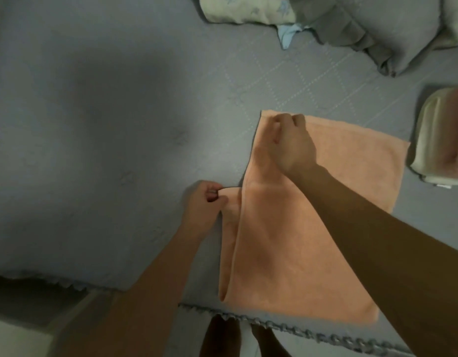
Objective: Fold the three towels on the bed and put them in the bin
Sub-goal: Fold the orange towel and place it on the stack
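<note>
Head view: orange towel (pixel 312 253) corners are pinched by left hand (pixel 204 204) and right hand (pixel 292 143); uneven pulling could skew the fold.

You had a bed (pixel 114 104) under a grey quilted cover with a scalloped trim along its near edge at the bottom of the frame. An orange towel (pixel 312 240) lay flat on it at centre right, partly folded over itself. A cream bin (pixel 434 140) sat at the right edge. Pillows (pixel 364 24) were bunched in the upper right, with a pale blue cloth (pixel 289 32) poking out beneath them.
</note>
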Available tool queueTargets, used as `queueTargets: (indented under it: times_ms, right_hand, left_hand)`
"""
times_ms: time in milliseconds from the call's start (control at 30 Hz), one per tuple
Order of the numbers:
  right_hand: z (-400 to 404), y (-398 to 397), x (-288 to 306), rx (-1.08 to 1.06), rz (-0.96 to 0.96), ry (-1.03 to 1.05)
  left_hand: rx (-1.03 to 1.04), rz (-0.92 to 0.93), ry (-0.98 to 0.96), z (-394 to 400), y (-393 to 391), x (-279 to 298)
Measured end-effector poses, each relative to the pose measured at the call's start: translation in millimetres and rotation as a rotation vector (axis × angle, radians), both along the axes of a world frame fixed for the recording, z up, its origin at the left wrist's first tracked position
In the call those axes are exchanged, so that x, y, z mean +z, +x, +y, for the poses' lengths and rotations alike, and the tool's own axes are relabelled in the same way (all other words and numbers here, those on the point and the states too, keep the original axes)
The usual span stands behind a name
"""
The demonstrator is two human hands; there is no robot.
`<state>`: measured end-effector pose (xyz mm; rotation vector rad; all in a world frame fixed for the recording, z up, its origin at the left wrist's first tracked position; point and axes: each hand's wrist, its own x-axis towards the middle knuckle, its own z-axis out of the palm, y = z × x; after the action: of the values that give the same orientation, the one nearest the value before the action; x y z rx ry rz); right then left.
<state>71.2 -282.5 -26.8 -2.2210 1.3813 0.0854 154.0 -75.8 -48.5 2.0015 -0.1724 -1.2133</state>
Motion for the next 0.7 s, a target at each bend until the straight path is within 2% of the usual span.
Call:
queueTargets:
  times_ms: [200,267,333,400,433,500,533,633,700]
  right_hand:
    - [-44.3,17.6,-6.0,0.122,0.290,-0.167]
    - [-38.2,7.9,13.9,0.154,0.212,-0.195]
    - [-19.4,-7.5,44.3,0.251,0.098,-0.246]
    - [5.9,-29.9,76.7,0.327,0.014,-0.205]
    - [19.1,-42.7,92.0,0.358,-0.026,-0.143]
    - [45.4,-69.7,119.6,0.376,-0.106,0.032]
    - [56.7,-83.2,130.1,0.372,-0.133,0.098]
    - [82.9,-117.3,140.8,0.341,-0.200,0.194]
    - [92.0,-133.3,131.6,0.360,-0.217,0.202]
  left_hand:
    - [0.089,0.073,0.037,18.7,-10.1,-4.7]
    - [0.103,0.048,0.043,22.6,-15.9,0.4]
    - [0.149,-0.085,0.028,23.6,-23.8,9.5]
    - [0.187,-0.170,-0.050,17.8,-32.8,23.1]
    - [0.163,-0.146,-0.127,13.0,-37.5,30.2]
    - [-0.029,-0.086,-0.284,5.7,-47.5,43.2]
    - [-0.189,-0.122,-0.320,3.4,-52.5,47.1]
    - [-0.668,-0.334,-0.275,5.5,-69.1,55.3]
    - [-0.806,-0.272,-0.189,17.4,-84.9,61.0]
